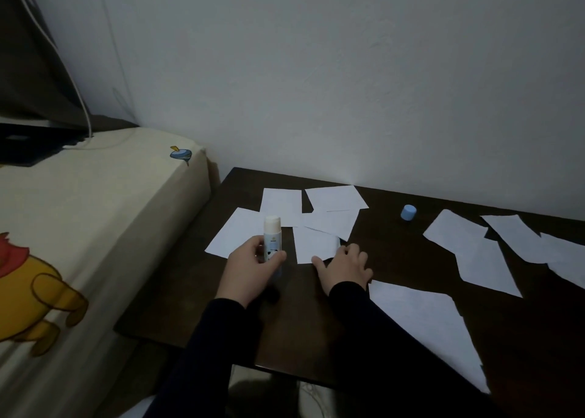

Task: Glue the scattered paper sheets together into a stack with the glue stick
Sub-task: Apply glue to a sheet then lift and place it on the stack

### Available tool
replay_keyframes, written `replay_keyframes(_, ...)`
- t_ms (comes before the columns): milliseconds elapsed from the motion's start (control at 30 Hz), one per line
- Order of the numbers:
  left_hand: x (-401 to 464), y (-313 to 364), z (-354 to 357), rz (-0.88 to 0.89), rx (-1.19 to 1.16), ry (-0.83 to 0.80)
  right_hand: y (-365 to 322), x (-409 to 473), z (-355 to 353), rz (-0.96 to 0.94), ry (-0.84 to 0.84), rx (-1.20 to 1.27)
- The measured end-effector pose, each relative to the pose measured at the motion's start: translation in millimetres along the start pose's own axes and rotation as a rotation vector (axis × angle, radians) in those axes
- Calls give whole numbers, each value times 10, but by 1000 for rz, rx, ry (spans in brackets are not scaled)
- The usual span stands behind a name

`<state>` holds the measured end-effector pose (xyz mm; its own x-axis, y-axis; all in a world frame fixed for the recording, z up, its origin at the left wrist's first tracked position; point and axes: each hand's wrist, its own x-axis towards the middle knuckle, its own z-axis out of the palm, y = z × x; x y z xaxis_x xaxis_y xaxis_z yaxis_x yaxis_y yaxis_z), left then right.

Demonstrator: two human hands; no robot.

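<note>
White paper sheets (316, 243) on a dark brown table (395, 259), a light-blue cap (408, 212), cream cartoon-printed bedsheet (79, 228).

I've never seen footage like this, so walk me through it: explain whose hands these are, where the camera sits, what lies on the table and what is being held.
There is no machine here: a person wears a camera on the head, looking down at their own two hands. The left hand grips an uncapped glue stick upright. The right hand rests on a white paper sheet. More paper sheets lie scattered over the dark wooden table. The glue stick's blue cap stands apart near the wall. A bed with a cartoon sheet is beside the table.
</note>
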<state>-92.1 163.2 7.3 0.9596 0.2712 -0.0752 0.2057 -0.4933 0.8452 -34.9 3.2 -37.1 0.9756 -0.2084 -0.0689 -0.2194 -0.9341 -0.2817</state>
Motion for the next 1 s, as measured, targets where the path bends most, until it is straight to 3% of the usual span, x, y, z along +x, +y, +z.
replay_keyframes(167,7,5,52,3,-9,-18,82,54,-86,32,-59,138)
replay_keyframes(367,9,42,63,16,-27,-20,210,184,-276,137,-194,522)
replay_keyframes(533,28,121,88,20,-64,-2,323,257,-592,192,-340,575)
replay_keyframes(700,9,272,214,37,-119,-3,775,331,-925,131,-258,392)
replay_keyframes(1000,-62,629,792,114,-206,-100,1685,236,-970,71,-79,448)
